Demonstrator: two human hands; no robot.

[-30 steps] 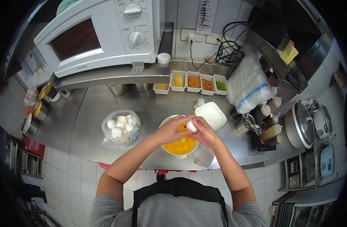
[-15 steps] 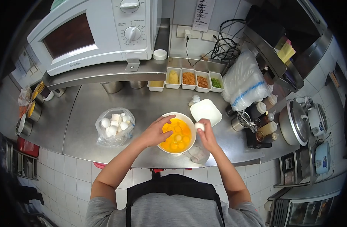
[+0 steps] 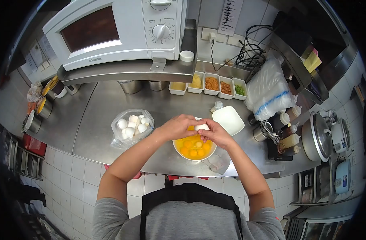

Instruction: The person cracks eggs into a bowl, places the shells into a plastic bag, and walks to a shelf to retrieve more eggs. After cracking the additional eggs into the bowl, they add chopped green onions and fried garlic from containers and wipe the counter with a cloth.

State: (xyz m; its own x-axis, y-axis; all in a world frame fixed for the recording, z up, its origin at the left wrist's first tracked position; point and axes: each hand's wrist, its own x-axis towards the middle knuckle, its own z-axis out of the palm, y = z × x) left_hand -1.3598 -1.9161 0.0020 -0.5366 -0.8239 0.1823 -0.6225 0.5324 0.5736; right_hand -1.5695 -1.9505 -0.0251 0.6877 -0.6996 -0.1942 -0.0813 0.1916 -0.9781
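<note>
A white egg [image 3: 201, 127] is held above a white bowl [image 3: 191, 159]. My right hand [image 3: 217, 134] grips it from the right, thumb and fingers bent round it. My left hand [image 3: 179, 127] meets it from the left, its fingertips against the shell. Under my hands, the bowl contains several raw yolks [image 3: 194, 149] in yellow-orange liquid. To the left, a clear plastic bag [image 3: 118, 141] lies open with several white eggs [image 3: 130, 132] inside. Right of the bowl, a crumpled clear bag [image 3: 217, 163] rests near the counter's front edge.
A square white dish [image 3: 229, 120] sits right of my hands. Behind are small tubs, including chopped green onion [image 3: 239, 90], below the microwave [image 3: 111, 32] on its shelf. Sauce bottles [image 3: 291, 140], a metal utensil cup [image 3: 261, 133] and a rice cooker [image 3: 317, 136] stand at right.
My right hand has brought the egg left over the bowl. My left hand has come up to it, and its spread fingers have closed on the shell. The camera view has shifted left.
</note>
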